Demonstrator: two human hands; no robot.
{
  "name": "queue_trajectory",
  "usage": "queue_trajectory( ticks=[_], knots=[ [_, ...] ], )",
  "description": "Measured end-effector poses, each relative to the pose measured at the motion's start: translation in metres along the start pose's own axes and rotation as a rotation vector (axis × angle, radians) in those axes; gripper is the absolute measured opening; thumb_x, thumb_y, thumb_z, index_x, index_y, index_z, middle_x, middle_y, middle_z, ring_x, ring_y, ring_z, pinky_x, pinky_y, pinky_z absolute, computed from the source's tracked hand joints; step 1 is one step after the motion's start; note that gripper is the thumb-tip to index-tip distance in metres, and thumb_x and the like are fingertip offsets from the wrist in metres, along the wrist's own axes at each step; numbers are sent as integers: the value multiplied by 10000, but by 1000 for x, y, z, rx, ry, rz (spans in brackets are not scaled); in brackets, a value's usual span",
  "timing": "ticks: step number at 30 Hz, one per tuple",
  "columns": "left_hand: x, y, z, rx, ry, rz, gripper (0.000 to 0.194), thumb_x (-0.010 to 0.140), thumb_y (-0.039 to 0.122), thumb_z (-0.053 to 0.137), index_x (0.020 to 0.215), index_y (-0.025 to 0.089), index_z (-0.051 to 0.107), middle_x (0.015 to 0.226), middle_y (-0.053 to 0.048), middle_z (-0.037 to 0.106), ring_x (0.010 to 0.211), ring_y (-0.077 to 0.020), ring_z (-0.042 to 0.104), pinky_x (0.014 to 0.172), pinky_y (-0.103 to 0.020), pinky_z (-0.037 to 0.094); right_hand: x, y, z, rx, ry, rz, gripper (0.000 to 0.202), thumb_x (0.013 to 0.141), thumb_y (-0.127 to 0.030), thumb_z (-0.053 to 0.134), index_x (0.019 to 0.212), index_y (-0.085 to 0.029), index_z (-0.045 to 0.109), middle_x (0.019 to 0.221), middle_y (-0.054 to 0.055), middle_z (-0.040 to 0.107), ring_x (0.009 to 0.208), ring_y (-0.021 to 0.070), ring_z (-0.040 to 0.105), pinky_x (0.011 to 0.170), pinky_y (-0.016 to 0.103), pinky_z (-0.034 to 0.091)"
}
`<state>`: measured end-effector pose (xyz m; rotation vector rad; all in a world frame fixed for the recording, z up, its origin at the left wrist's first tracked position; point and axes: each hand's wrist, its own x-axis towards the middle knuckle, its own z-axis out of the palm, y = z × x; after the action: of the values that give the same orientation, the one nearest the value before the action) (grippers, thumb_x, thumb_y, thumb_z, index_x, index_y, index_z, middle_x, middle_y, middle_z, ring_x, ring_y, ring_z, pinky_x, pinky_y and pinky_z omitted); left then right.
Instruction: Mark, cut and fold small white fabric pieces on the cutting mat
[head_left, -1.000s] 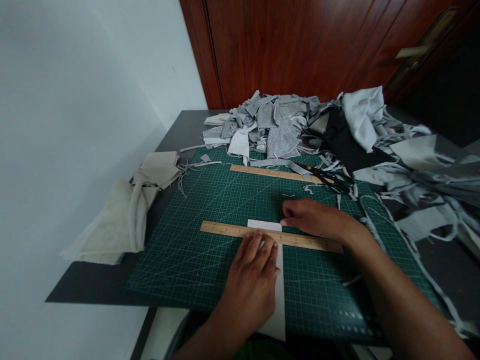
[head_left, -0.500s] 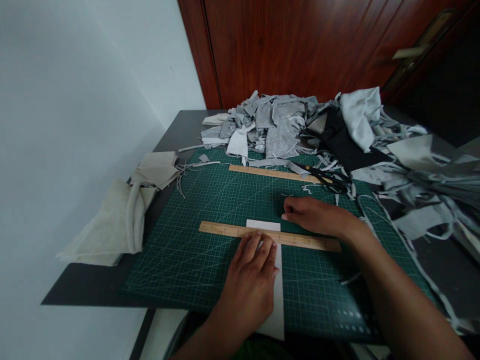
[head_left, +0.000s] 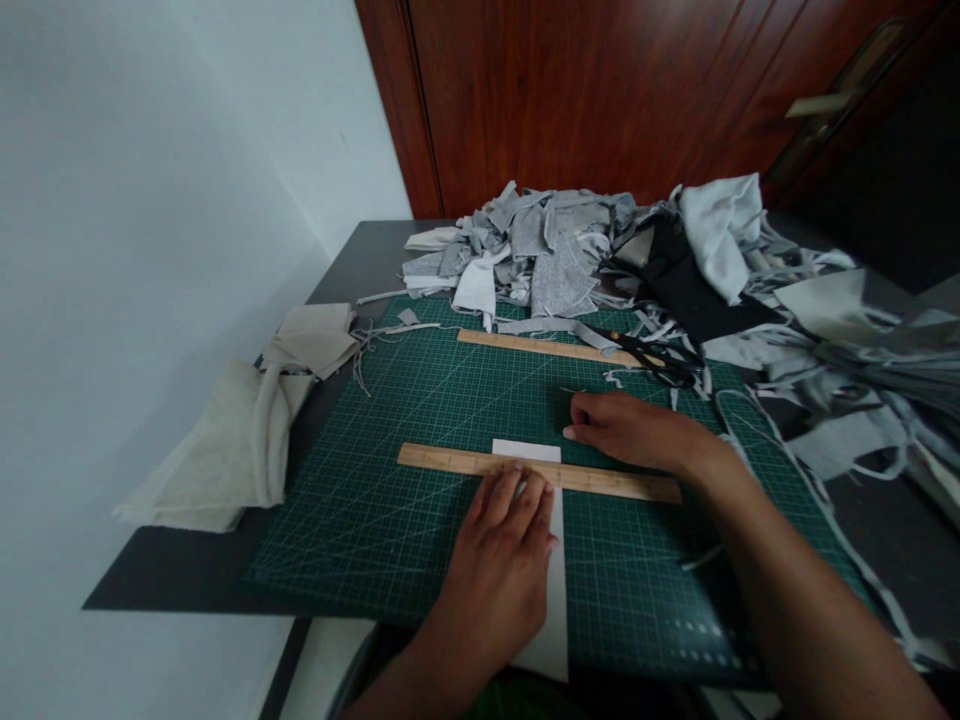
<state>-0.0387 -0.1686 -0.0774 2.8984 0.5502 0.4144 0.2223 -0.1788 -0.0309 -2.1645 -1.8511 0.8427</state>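
Note:
A wooden ruler (head_left: 450, 459) lies across a narrow white strip (head_left: 555, 600) of fabric or paper on a green cutting mat (head_left: 360, 530). Over the strip rests my left hand (head_left: 501, 560), its fingers stretched out and the fingertips pressing on the ruler's near edge and middle. My right hand (head_left: 622, 430) is just beyond the ruler, right of the strip's far end, with fingers curled and closed. Whatever it might hold is hidden. Farther back, black-handled scissors (head_left: 660, 362) lie over a second wooden ruler (head_left: 532, 344).
Grey and white fabric scraps (head_left: 566, 270) are heaped at the back, with a black cloth piece (head_left: 682, 285) among them. More scraps (head_left: 862, 370) cover the right side. Folded cream cloth (head_left: 217, 455) hangs near the left table edge, beside a wall. A wooden door (head_left: 570, 100) stands behind.
My right hand has barely shifted, its curled fingers moving very slightly right. The left hand, ruler and strip stay where they were.

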Motion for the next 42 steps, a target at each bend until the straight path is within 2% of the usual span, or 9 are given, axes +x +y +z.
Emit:
queue_trajectory(
  ticks=[12, 16, 19, 22, 25, 28, 33, 39, 42],
  knots=[
    [-1, 0, 1, -25, -7, -7, 448, 1008, 244, 504, 1442, 137, 529, 1513, -96, 555, 1461, -296, 424, 1234, -522, 361, 1, -8, 3, 35, 37, -73, 267, 996, -371, 548, 785, -209, 571, 780, 26, 643, 723, 170, 578, 627, 280, 348],
    [0, 0, 0, -27, -12, -10, 492, 1009, 228, 492, 1494, 151, 474, 1541, -89, 531, 1471, -291, 411, 1232, -523, 362, 4, -14, 6, 134, 78, -93, 162, 988, -366, 556, 966, -211, 595, 805, 11, 639, 721, 169, 574, 641, 279, 373],
    [1, 0, -1, -27, -8, -11, 494, 1004, 215, 491, 1495, 162, 475, 1538, -89, 535, 1474, -289, 409, 1228, -525, 365, 7, -14, 10, 235, 102, -129, 231, 970, -331, 574, 1164, -207, 566, 916, 27, 656, 795, 178, 589, 708, 284, 429],
    [1, 0, -1, -27, -20, -7, 475, 998, 225, 502, 1469, 166, 506, 1516, -87, 555, 1466, -294, 420, 1224, -526, 372, 13, -13, 14, 363, 123, -207, 289, 973, -269, 536, 1255, -209, 534, 1023, 47, 653, 901, 180, 604, 793, 292, 467],
    [1, -1, -1, -10, -21, -6, 468, 1003, 237, 496, 1465, 163, 509, 1509, -85, 561, 1456, -302, 431, 1212, -526, 388, 21, -12, 20, 487, 113, -255, 262, 982, -237, 490, 1238, -210, 538, 1020, 41, 641, 909, 167, 607, 803, 285, 484],
    [0, -1, 1, 7, -14, -2, 465, 1005, 231, 492, 1465, 162, 509, 1507, -81, 563, 1454, -298, 432, 1216, -524, 384, 29, -10, 26, 576, 84, -201, 175, 960, -227, 503, 1120, -203, 569, 877, 9, 622, 787, 154, 590, 713, 270, 484],
    [-1, -2, 1, 11, -17, 3, 473, 1002, 234, 503, 1469, 160, 508, 1518, -80, 552, 1465, -290, 415, 1229, -516, 367, 34, -6, 28, 583, 77, -171, 89, 935, -243, 530, 946, -204, 610, 809, 0, 630, 724, 148, 589, 671, 262, 471],
    [-2, -3, 2, 26, -6, 17, 472, 1013, 248, 496, 1476, 154, 500, 1524, -73, 547, 1466, -291, 404, 1220, -522, 374, 33, -8, 25, 582, 65, -187, 143, 949, -242, 523, 1008, -204, 648, 838, 11, 645, 749, 153, 593, 688, 264, 476],
    [-2, -3, 2, 31, -11, 19, 475, 1017, 264, 497, 1478, 150, 498, 1529, -73, 542, 1470, -292, 399, 1228, -515, 363, 30, -10, 20, 494, 64, -266, 173, 955, -200, 509, 994, -203, 677, 896, 29, 670, 835, 166, 612, 758, 281, 477]
  ],
)
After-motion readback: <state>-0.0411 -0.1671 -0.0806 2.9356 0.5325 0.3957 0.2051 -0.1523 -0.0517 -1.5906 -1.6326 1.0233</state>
